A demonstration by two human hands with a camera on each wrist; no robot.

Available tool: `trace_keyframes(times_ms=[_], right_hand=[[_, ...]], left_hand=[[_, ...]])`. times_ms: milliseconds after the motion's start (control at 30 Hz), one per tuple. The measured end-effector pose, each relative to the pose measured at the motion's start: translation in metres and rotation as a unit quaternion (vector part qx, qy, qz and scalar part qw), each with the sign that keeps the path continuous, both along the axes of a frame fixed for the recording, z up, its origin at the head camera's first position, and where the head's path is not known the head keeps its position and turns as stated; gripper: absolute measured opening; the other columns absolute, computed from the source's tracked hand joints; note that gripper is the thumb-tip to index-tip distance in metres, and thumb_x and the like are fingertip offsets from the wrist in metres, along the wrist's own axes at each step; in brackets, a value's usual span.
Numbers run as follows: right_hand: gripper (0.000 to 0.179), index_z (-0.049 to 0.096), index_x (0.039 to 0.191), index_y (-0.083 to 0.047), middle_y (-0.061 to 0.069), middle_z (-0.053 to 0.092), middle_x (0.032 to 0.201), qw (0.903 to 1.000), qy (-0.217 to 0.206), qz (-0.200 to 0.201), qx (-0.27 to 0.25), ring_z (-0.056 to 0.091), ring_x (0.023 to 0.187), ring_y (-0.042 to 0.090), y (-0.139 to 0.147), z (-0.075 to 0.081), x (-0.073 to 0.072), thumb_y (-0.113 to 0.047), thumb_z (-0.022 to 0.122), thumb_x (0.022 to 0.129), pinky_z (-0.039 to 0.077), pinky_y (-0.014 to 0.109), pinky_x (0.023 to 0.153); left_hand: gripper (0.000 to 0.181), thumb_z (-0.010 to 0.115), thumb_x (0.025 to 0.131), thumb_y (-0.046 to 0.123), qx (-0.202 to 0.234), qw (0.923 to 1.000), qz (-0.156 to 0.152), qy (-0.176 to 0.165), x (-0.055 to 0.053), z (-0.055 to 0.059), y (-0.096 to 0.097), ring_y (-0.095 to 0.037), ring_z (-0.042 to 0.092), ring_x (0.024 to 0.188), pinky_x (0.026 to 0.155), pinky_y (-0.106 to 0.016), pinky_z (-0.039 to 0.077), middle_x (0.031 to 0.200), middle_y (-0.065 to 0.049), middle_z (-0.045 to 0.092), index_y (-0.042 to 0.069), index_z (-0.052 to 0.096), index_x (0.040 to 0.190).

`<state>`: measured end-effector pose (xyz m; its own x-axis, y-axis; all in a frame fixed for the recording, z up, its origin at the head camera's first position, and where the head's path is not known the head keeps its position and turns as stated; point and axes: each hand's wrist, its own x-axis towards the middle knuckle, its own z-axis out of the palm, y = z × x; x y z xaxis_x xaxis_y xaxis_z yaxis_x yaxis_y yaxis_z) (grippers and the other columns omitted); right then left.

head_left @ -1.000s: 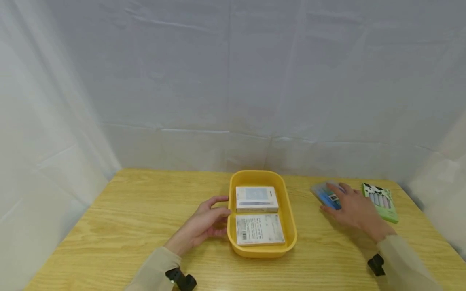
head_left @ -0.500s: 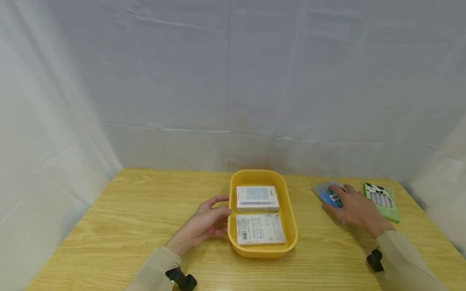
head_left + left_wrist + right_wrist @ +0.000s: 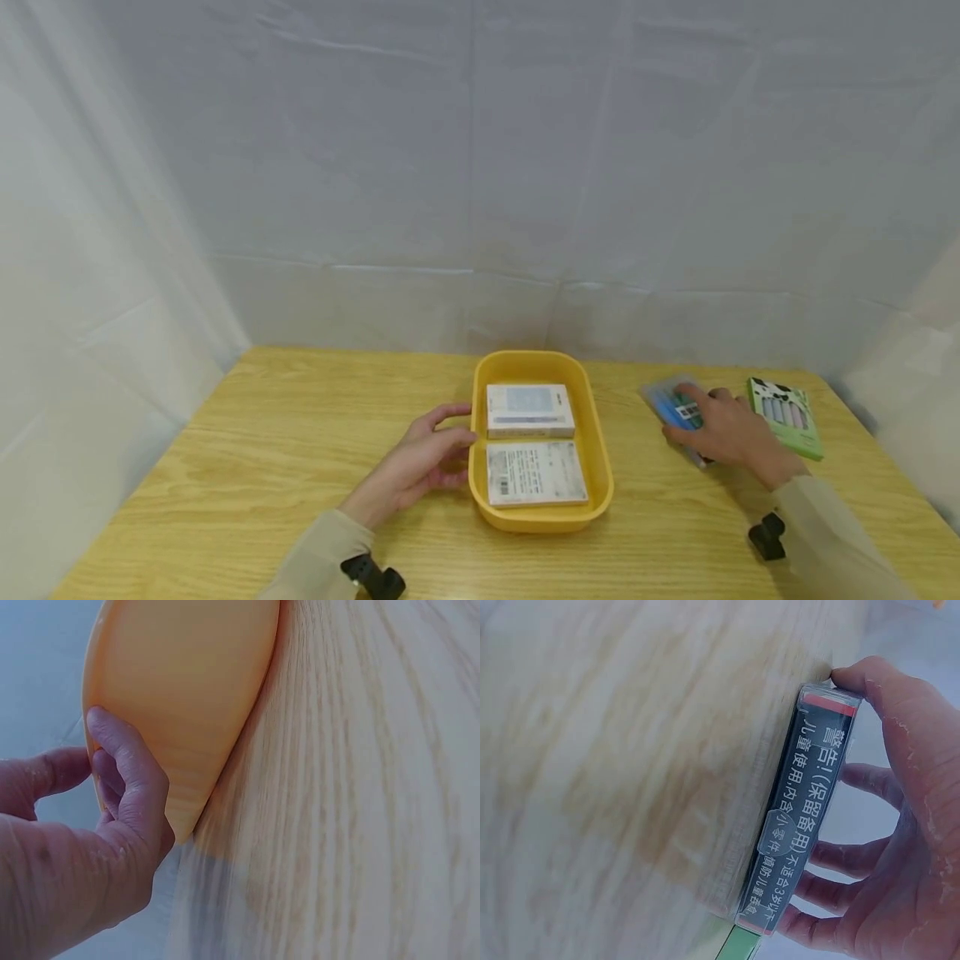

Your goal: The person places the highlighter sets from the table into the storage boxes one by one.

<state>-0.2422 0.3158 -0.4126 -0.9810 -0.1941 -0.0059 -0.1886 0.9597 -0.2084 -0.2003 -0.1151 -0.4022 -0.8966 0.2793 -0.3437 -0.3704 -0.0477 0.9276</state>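
In the head view my left hand (image 3: 423,458) holds the left rim of a yellow plastic basket (image 3: 600,467). The left wrist view has its thumb over the rim and curled fingers against the outer wall. Two flat boxes lie inside: a white box (image 3: 528,408) behind and a printed white box (image 3: 536,473) in front. At the right, my right hand (image 3: 731,433) grips a flat clear plastic pack (image 3: 663,404) with blue and green contents. Its dark end label (image 3: 795,810) faces the right wrist camera, thumb at one edge, fingers along the other. The contents' kind is unclear.
A green cow-print box (image 3: 795,425) with a row of pastel sticks in its window lies just right of the right hand. Wood-grained tabletop (image 3: 300,433) surrounds the basket. White sheeting (image 3: 480,208) hangs behind the table.
The right hand has shifted a little, and the near end of the clear pack now shows beneath it. The left hand and basket have stayed in place.
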Motion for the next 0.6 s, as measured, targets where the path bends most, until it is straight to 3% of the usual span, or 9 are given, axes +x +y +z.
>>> trace_keyframes(times_ms=[600], right_hand=[[0.078, 0.051, 0.144, -0.007, 0.044, 0.053, 0.129, 0.9998, 0.016, 0.002, -0.010, 0.060, 0.100, 0.056, 0.0044, -0.0041, -0.0022, -0.061, 0.068, 0.089, 0.052, 0.055, 0.061]], left_hand=[[0.057, 0.062, 0.096, 0.013, 0.010, 0.9999, -0.002, -0.007, -0.0009, -0.0001, -0.0001, -0.014, 0.064, 0.081, 0.063, -0.025, 0.056, 0.103, -0.010, 0.067, 0.011, 0.041, 0.149]])
